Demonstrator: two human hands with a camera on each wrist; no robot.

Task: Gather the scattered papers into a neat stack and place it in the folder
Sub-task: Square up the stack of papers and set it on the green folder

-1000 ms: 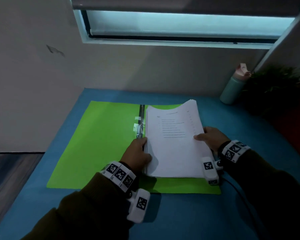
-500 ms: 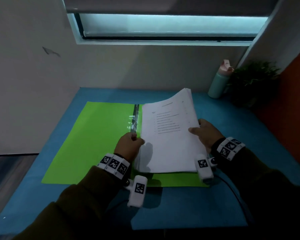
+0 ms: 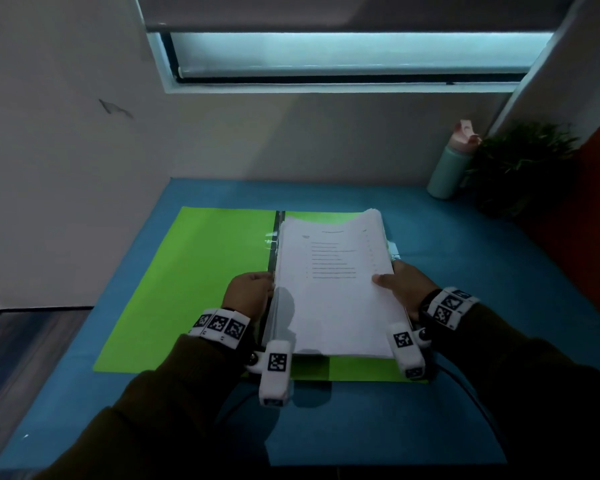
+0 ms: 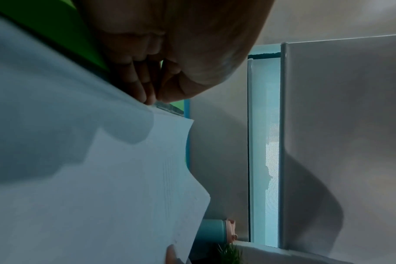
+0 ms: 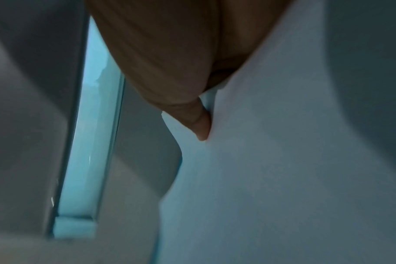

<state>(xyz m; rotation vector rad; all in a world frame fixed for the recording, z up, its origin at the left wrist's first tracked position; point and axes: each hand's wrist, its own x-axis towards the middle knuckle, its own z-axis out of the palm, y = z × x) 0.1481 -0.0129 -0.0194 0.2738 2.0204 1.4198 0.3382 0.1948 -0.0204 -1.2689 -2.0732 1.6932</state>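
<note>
Two hands on one paper stack (image 3: 329, 292), over the right half of an open green folder (image 3: 201, 271) on the blue worktop (image 3: 447, 393). Left hand (image 3: 248, 294): fingers curled against the stack's left edge, beside the folder's spine. Right hand (image 3: 404, 285): thumb on top sheet, fingers underneath, pinching the right edge, which is raised. Far corners curl upward. Teal bottle (image 3: 449, 168) and plant (image 3: 520, 161) at far right.

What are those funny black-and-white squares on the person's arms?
Both arms wear dark olive-brown sleeves. Each wrist has a white band printed with black-and-white square code patterns, like little puzzles. A white camera block hangs from the left wrist and another from the right, each with its own code square. A thin dark cable trails from the right one. The hands are bare.
</note>
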